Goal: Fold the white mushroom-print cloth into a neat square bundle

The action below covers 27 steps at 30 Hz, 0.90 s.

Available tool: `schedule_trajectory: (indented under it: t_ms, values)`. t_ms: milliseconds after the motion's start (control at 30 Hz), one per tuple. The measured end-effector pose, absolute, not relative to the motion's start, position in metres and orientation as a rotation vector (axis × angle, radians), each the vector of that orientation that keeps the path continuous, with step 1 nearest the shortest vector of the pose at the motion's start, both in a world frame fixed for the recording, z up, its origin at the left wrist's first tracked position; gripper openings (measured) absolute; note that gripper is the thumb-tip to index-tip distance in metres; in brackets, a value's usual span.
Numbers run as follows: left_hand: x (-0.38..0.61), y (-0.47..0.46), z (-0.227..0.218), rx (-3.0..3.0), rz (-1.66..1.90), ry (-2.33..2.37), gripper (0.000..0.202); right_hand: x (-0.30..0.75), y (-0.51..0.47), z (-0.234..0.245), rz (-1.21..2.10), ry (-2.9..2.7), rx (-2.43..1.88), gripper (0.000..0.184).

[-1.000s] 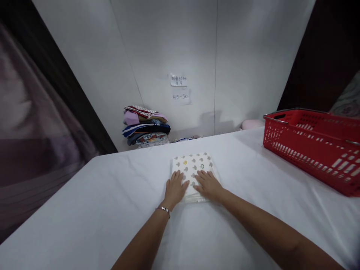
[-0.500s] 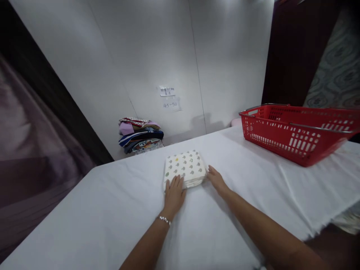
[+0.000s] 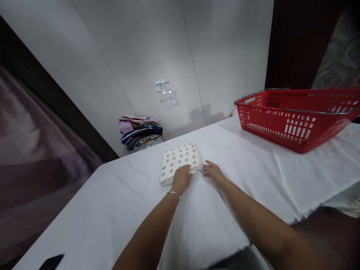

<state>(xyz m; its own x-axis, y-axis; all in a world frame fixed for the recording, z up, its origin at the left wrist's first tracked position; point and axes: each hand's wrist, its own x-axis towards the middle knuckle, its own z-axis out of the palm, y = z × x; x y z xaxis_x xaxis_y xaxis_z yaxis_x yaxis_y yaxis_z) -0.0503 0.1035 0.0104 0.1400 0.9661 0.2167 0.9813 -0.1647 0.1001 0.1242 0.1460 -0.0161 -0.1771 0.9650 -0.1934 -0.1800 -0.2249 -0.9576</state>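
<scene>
Fingers (image 3: 184, 168) of the left hand (image 3: 182, 178) lie close together over the near edge of the folded cloth (image 3: 177, 159) — the thumb is hidden, so whether they pinch it, I can't tell. Over at its right corner, the right hand (image 3: 214, 173) has its fingers apart, tips right at the layers, contact too close to call. And that edge is the weak spot: catch only one layer there and the fold could peel open! The cloth sits flat on the table (image 3: 112, 202), towards the far side — a hard shove could send it over that edge, beside the stacked clothes (image 3: 142, 133). Wrinkles in the white cover might snag and bunch beneath a sliding bundle. Well off to the right, the red basket (image 3: 266, 117) stands clear of both hands.
</scene>
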Motion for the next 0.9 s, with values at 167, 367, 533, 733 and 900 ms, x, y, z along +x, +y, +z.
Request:
schedule_trajectory:
  t_ms: [167,367,533,733,900]
  values:
    - [-0.053,0.111,0.016,-2.34,-0.42,-2.115,0.042,0.121,0.153,-0.024,1.531,-1.146,-1.172,0.056]
    - [-0.046,0.108,0.02,-2.326,-0.42,-2.136,0.045,0.12,0.156,-0.027,1.448,-1.261,-1.188,0.056]
    - [-0.031,0.109,0.021,-2.263,-0.486,-2.093,0.052,0.121,0.157,-0.03,1.453,-1.266,-1.159,0.06]
    - [-0.014,0.122,0.022,-2.176,-0.47,-2.103,0.039,0.12,0.171,-0.025,1.337,-1.283,-1.262,0.049]
    - [-0.008,0.131,0.022,-2.115,-0.533,-2.213,0.027,0.11,0.194,-0.021,1.259,-1.329,-1.369,0.039]
